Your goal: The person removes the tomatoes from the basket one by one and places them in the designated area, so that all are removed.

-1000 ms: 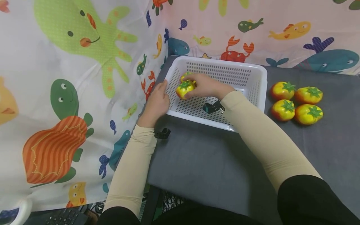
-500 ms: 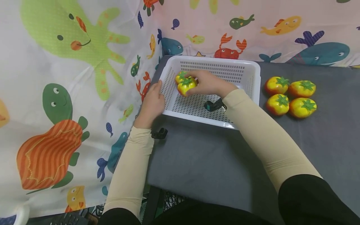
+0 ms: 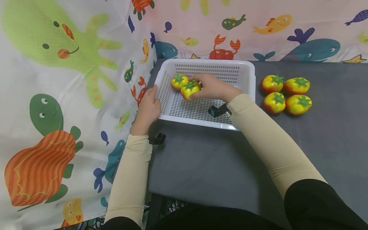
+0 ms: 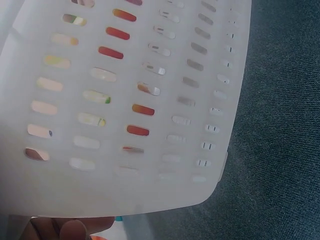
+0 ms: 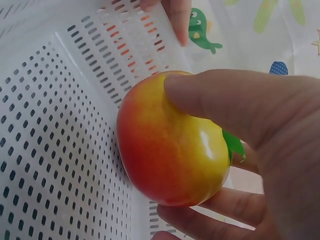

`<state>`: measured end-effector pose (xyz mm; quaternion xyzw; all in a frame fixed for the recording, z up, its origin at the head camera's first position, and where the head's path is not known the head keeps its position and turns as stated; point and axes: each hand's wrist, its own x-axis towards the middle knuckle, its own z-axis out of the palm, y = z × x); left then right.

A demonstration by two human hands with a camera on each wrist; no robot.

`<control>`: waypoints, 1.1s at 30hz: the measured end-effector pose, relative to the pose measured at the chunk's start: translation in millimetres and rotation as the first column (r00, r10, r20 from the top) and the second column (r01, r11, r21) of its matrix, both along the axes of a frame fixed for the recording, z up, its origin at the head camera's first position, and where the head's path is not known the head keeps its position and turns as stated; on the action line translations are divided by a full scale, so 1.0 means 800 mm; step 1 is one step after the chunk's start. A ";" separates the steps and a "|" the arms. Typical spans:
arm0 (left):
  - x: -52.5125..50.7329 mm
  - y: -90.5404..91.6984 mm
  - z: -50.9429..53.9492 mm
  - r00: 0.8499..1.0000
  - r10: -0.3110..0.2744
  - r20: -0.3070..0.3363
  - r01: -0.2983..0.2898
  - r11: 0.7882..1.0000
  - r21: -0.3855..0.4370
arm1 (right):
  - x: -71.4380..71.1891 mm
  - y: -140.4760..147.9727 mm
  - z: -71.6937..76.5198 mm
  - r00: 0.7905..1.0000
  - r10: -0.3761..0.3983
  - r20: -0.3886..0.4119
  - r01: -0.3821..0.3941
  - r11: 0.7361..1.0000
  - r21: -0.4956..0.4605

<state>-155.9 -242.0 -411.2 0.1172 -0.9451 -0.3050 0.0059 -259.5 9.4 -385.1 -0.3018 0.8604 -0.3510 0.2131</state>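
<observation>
A white perforated plastic basket stands on the grey table. My left hand holds its left end, with fingertips showing at the rim in the right wrist view. Inside the basket, my right hand grips a yellow-red fruit with a green leafy top, like a persimmon. In the right wrist view the thumb presses on one side of this fruit and fingers curl beneath. A second such fruit lies beside it, toward the left wall. Whether the gripped fruit touches the basket floor I cannot tell.
Several more of these fruits sit grouped on the table right of the basket. A curtain with sea-animal prints hangs along the left and another printed sheet along the back. The table's front edge lies near my body.
My right hand has shifted slightly right within the basket with its fruit, uncovering more of the second fruit. My left hand stays at the basket's left end. The head view has turned right.
</observation>
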 end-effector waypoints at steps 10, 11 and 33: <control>0.003 -0.003 0.003 1.000 0.001 0.012 -0.001 1.000 0.000 | 0.013 0.011 0.001 1.000 -0.007 0.007 0.007 0.999 -0.032; 0.004 -0.003 0.002 1.000 -0.003 0.009 0.003 1.000 0.000 | 0.015 0.013 0.001 1.000 -0.005 0.002 0.005 0.999 -0.033; 0.002 -0.003 -0.001 0.999 -0.039 -0.032 0.039 0.999 0.006 | 0.041 0.042 0.022 0.999 -0.024 -0.038 0.022 0.999 -0.048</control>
